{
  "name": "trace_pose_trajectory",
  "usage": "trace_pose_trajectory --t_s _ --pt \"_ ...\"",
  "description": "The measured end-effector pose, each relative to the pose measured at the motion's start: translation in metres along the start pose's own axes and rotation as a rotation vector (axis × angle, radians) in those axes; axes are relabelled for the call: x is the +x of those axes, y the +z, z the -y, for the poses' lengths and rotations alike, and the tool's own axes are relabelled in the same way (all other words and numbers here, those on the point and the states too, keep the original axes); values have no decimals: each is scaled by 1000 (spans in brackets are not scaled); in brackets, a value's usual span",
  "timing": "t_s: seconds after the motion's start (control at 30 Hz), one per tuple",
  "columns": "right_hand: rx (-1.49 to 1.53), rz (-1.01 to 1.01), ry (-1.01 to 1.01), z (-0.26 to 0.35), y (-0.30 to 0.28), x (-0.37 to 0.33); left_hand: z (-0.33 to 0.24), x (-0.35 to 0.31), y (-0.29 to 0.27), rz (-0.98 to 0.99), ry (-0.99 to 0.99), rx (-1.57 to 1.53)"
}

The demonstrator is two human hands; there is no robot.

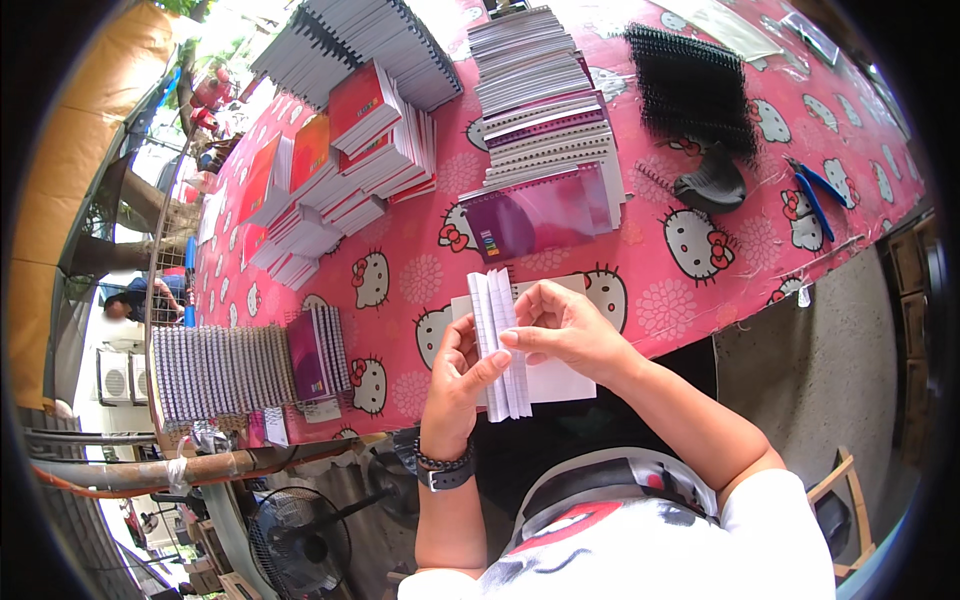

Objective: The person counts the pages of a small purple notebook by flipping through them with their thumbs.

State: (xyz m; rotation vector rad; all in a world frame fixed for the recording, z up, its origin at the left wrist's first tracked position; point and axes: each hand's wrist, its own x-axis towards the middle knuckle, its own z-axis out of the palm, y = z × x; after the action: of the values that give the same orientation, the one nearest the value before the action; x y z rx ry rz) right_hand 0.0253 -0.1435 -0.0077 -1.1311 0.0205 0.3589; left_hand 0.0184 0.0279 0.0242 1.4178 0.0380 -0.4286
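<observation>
Stacks around the worktop [408,283], hands at its near edge
Between the left hand [462,365] and right hand [568,332] stands a sheaf of pages [498,340], in front of a row of notebooks [535,75] running toward the far side. Left of that row — piles of books [362,105]; spiral notebooks [222,372] line the near-left corner. To its right lie binding coils [690,85], with pliers [818,198] farther right — nearer the worktop's edge.

Left hand [462,368]: one watch [450,477] below; right hand [568,328]: one pliers [813,197], one coil pile [692,88] beyond; ahead, one notebook row [548,145].
</observation>
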Motion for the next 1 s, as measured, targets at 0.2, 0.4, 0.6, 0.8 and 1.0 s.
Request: trace_pose_trajectory --t_s 0.2,0.4,0.6,0.8,1.0 --pt "68 0 -53 -5 -1 -1 -3 -1 2 -5 3 14" --pt "47 -28 -122 -9 3 -1 -5 -2 4 -28 16 50" --pt "-30 -49 -250 -11 4 -1 -7 -3 7 -19 14 75" --pt "-58 -68 -241 -7 5 -3 -6 -2 8 -12 24 80" --pt "-129 -74 -220 -4 7 -1 -3 -2 9 -13 51 114"
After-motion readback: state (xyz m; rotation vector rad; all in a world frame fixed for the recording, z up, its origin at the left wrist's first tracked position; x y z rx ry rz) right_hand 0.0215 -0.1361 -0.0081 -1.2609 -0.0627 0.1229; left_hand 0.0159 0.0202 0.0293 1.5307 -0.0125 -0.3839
